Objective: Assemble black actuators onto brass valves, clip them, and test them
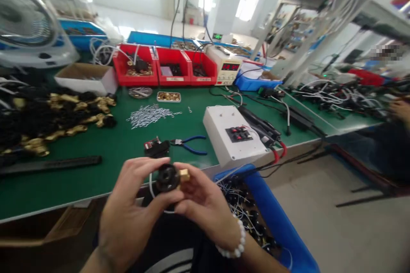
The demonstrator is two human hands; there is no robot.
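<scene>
Just in front of the table edge, both hands hold one brass fitting with a round black part; its squared brass end points right. My left hand is closed around the black part, thumb below and fingers above. The fingers of my right hand close about the brass side, partly hiding it. A white cable loops down behind my left fingers. Beyond the hands lie blue-handled pliers and a small black object that I cannot make out.
Black-and-brass fittings are heaped at left. Metal clips lie mid-table before red bins. A white switch box stands right of the pliers. Below the edge is a blue crate of wired parts. A co-worker's hand shows far right.
</scene>
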